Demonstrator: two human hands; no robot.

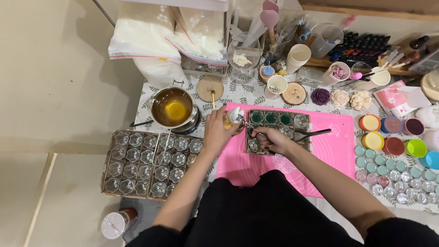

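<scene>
- Cluttered craft table, centre frame: a leaf-print cloth (247,93) under a pink silicone mat (338,146), with beige floor filling the left of the picture.
- A tray of small glass cups (279,132) sits on the mat's upper left part; the back row holds dark green fill, while the nearer cups look clear.
- Her left hand (218,130) is closed around a small cup with a foil-like spout (233,116), tilted toward the tray's left edge.
- Her right hand (273,139) rests on the tray's near-left cups, fingers pinched narrow on a slim metal tool (311,134) whose long axis runs rightward across the tray.
- So the tray lies just right of the left hand and directly under the right, which is the nearer one.
- A pot of amber liquid (171,107) stands upper left of the hands; a second tray of empty flower-shaped glasses (151,162) lies at lower left.
- Coloured round tins (393,146) sit at the right edge.
</scene>
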